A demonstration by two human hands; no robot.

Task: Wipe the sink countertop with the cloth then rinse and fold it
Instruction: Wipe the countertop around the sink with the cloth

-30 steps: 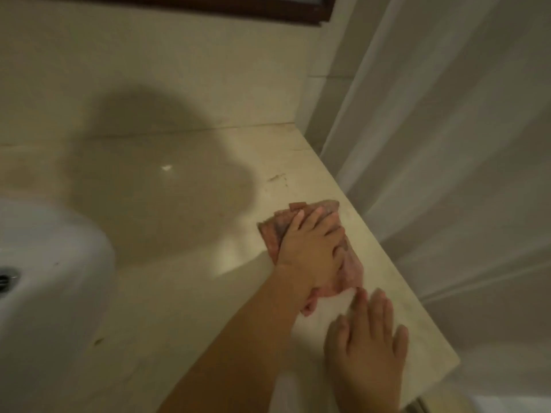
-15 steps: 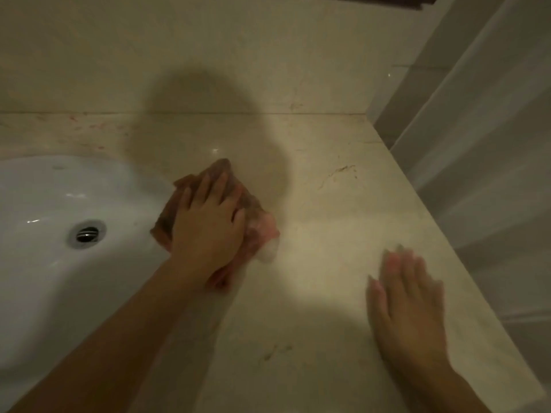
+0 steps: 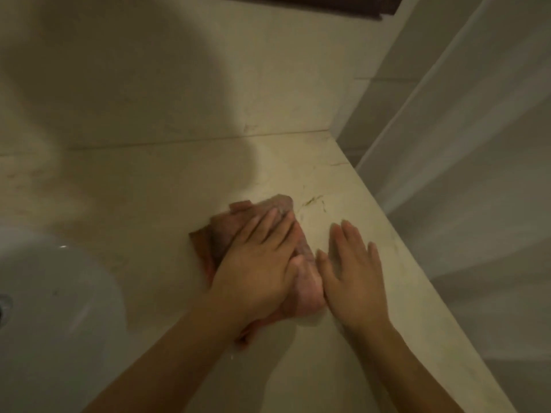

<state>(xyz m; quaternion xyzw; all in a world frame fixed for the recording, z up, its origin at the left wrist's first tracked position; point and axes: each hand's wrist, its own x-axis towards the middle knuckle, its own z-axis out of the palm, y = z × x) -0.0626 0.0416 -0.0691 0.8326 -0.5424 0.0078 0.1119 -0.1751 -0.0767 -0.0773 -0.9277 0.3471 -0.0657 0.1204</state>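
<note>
Here, the pink cloth [image 3: 223, 234] is being pressed against the countertop [image 3: 149, 189], near its right edge, by the left hand [image 3: 256, 269] with fingers straight. The right hand [image 3: 351, 272] is being laid flat, fingers extended, just beside the cloth.

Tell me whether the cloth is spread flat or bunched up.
Bunched up: the cloth lies crumpled in layers under the left hand on the countertop.

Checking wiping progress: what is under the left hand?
The pinkish cloth, pressed flat onto the countertop by the left hand. The cloth's middle and the counter beneath it are hidden.
</note>
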